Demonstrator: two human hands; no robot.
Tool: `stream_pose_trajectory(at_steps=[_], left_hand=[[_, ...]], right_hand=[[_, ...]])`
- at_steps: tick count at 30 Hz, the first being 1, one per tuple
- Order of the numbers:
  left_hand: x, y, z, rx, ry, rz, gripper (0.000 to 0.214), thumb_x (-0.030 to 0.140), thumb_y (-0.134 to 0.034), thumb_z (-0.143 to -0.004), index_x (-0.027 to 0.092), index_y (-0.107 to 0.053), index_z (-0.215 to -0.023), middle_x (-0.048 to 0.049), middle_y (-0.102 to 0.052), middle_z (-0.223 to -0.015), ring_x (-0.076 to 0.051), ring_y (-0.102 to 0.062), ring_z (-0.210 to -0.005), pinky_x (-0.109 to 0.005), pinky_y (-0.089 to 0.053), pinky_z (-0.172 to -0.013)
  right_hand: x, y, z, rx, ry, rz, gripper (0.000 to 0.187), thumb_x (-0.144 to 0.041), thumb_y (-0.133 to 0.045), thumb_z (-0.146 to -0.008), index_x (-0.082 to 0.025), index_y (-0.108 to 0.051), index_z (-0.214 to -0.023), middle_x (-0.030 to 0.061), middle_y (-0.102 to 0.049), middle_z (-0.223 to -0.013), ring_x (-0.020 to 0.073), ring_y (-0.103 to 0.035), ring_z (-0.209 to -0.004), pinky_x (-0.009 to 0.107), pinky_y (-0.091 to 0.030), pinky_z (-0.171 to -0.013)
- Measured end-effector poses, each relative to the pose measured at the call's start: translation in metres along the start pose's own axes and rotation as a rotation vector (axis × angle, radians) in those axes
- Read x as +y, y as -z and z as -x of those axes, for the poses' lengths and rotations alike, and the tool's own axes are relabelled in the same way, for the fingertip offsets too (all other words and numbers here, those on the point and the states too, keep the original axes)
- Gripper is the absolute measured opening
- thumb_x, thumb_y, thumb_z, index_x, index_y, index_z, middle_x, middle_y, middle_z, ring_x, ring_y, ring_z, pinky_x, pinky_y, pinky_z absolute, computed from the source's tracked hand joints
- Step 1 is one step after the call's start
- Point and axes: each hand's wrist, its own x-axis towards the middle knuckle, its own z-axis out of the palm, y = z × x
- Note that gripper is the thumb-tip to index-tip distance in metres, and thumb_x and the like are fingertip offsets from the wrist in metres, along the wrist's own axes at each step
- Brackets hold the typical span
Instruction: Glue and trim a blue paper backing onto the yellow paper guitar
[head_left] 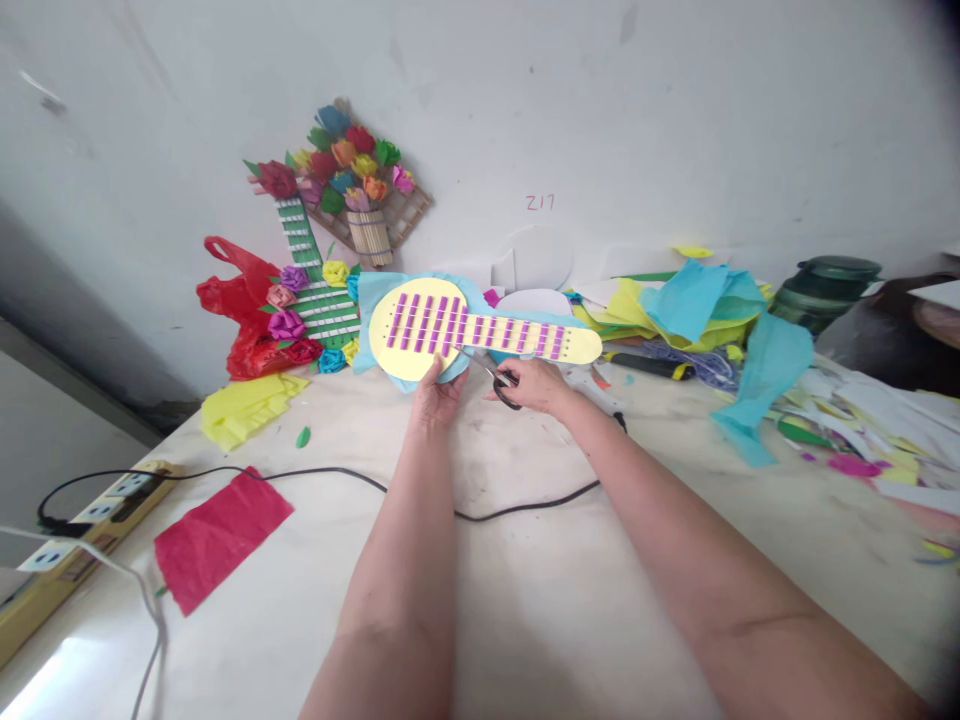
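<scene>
A yellow guitar-shaped paper cutout (386,350) with rows of purple strips and thin strings lies against light blue crepe paper (369,295), which sticks out around its round body. My left hand (439,395) grips the lower edge of that body, thumb on the front and fingers behind. In my right hand (536,385) is a pair of scissors with black handles (505,388). Their blades point up and left to where the cutout's body meets its neck. Whether the blades touch the blue paper is hard to make out.
Behind stand a green striped guitar craft with paper flowers (330,305) and a flower basket craft (369,236). Crepe paper (682,300), scraps (862,420) and a dark jar (821,295) are at right. A black cable (517,508) crosses from a power strip (97,515), past red paper (221,540).
</scene>
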Motion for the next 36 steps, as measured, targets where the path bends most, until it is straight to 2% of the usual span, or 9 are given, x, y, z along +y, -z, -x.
stream_pose_trajectory(at_steps=[8,13,18,25,36], left_hand=[[-0.001,0.001,-0.001,0.005,-0.021,0.014,0.037,0.015,-0.058,-0.077,0.021,-0.054,-0.114,-0.0055,-0.064,-0.106,-0.02,-0.059,-0.1,-0.03,-0.052,-0.081],[-0.001,0.002,-0.003,0.065,-0.047,-0.007,0.03,0.017,-0.057,-0.078,0.019,-0.057,-0.108,-0.0059,-0.064,-0.107,-0.021,-0.056,-0.105,-0.032,-0.051,-0.085],[-0.001,0.002,-0.003,0.051,-0.049,0.021,0.031,0.015,-0.056,-0.079,0.019,-0.057,-0.109,-0.0054,-0.064,-0.108,-0.021,-0.057,-0.104,-0.033,-0.05,-0.085],[-0.002,0.005,-0.006,0.023,-0.045,0.082,0.037,0.015,-0.057,-0.079,0.019,-0.053,-0.116,-0.0062,-0.064,-0.108,-0.02,-0.059,-0.1,-0.031,-0.052,-0.082],[-0.002,0.004,-0.006,0.042,-0.041,0.088,0.039,0.017,-0.056,-0.08,0.021,-0.051,-0.119,-0.0062,-0.063,-0.11,-0.02,-0.058,-0.101,-0.03,-0.052,-0.082]], right_hand=[[0.004,-0.005,0.002,-0.015,-0.021,-0.101,0.03,-0.048,-0.06,-0.064,-0.024,-0.064,-0.082,-0.0021,-0.064,-0.068,0.0122,-0.052,-0.059,0.021,-0.027,-0.05],[0.005,-0.006,0.003,-0.03,-0.05,-0.124,0.029,-0.047,-0.06,-0.064,-0.024,-0.063,-0.081,-0.0023,-0.064,-0.068,0.0116,-0.05,-0.058,0.021,-0.028,-0.05],[0.007,-0.007,0.003,-0.033,-0.047,-0.138,0.032,-0.05,-0.06,-0.064,-0.024,-0.063,-0.081,-0.0021,-0.063,-0.068,0.0111,-0.049,-0.057,0.021,-0.028,-0.05],[0.011,-0.009,0.002,-0.035,-0.033,-0.175,0.027,-0.042,-0.061,-0.064,-0.024,-0.064,-0.084,-0.0021,-0.063,-0.068,0.011,-0.05,-0.058,0.02,-0.029,-0.05],[0.013,-0.013,0.002,-0.029,-0.014,-0.243,0.022,-0.037,-0.061,-0.065,-0.022,-0.064,-0.081,-0.0026,-0.061,-0.063,0.0107,-0.051,-0.056,0.02,-0.031,-0.051]])
